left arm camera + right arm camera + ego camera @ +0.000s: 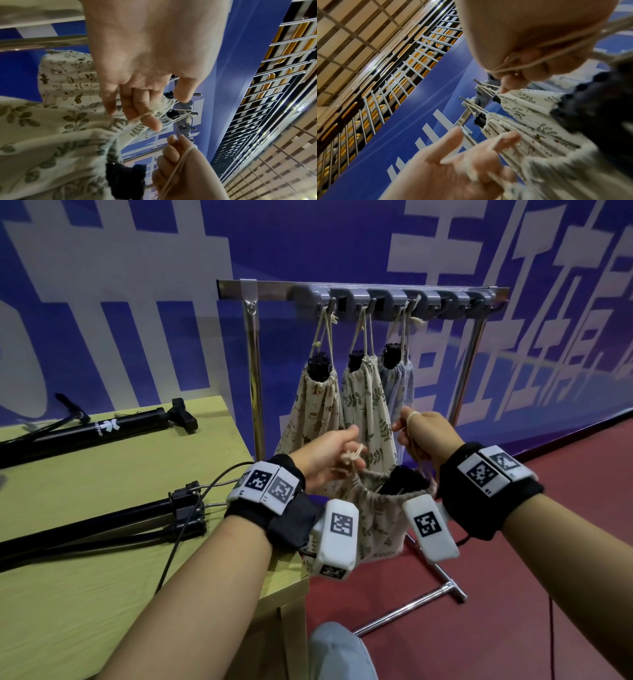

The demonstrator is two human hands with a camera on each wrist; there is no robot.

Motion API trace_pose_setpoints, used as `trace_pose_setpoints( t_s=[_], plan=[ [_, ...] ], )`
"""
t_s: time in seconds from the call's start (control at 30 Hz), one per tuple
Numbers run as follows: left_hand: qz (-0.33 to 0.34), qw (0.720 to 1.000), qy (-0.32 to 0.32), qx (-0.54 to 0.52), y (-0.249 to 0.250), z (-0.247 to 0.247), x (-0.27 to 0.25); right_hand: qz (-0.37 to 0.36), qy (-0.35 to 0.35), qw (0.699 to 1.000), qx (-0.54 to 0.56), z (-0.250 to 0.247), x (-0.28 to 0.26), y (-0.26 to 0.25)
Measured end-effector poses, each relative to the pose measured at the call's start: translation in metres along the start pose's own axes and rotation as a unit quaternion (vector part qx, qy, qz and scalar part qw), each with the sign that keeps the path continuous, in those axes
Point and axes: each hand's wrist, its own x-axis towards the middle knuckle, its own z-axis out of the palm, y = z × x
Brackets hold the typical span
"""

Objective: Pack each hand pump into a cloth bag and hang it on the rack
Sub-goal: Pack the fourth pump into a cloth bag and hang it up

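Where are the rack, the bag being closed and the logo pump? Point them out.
rack (274, 289), head view, bare top rail.
bag being closed (376, 529), head view, leaf-print cloth below the mouth.
logo pump (137, 422), head view, black barrel.

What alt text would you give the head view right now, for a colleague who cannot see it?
Both hands, left hand and right hand, pull the drawstrings of a leaf-print cloth bag with a black pump handle poking out, in front of a metal rack where three filled bags hang. More pumps lie on the green table.
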Motion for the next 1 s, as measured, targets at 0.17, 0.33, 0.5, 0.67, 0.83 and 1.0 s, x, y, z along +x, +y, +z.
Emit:
trace_pose_setpoints(
  t_s=[0.17, 0.33, 0.5, 0.67, 0.83, 1.0],
  plan=[
    [0.025, 0.999, 0.022, -0.036, 0.004, 0.002, -0.006, 0.006, 0.032, 0.999, 0.019, 0.007, 0.001, 0.002],
    [0.033, 0.998, 0.01, -0.046, 0.005, 0.002, -0.008, 0.012, 0.053, 0.998, 0.045, 0.007, 0.001, 0.002],
    [0.059, 0.998, -0.004, -0.033, 0.005, 0.001, -0.007, 0.068, 0.033, 0.992, 0.098, 0.004, 0.002, -0.005],
    [0.141, 0.976, 0.017, -0.167, 0.01, 0.001, -0.015, 0.044, 0.047, 0.997, 0.051, 0.008, -0.003, -0.008],
    [0.151, 0.978, 0.044, -0.141, 0.007, 0.006, -0.015, 0.021, 0.044, 0.996, 0.074, 0.01, -0.005, -0.006],
    [0.191, 0.954, 0.176, -0.147, 0.006, 0.0, -0.009, 0.007, 0.083, 0.994, 0.07, 0.004, -0.003, -0.008]
  ],
)
